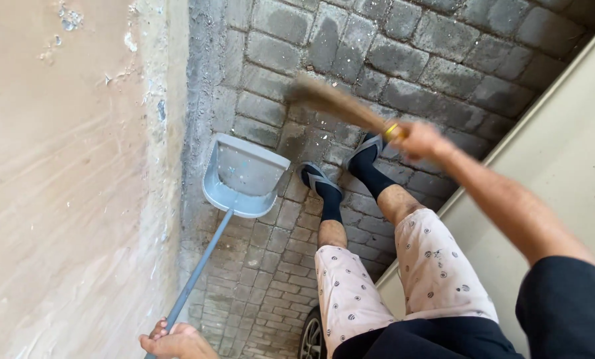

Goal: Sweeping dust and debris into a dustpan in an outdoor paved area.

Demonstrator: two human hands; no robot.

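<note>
Nearest me, my left hand (pixel 176 341) has its grip wrapped around the end of one long grey handle (pixel 198 269). The handle runs up and slightly right, away from me, to a single grey dustpan (pixel 244 176) resting on the cobbled floor (pixel 404 60) close beside the plastered wall (pixel 65 199); its open mouth faces right, toward my two feet. Farther out, my right hand (pixel 420 139) has its grip pressed tight around one straw broom (pixel 337 103). The broom's long axis slants up and left from my fist, bristles blurred and pointing at the cobbles just beyond the dustpan.
</note>
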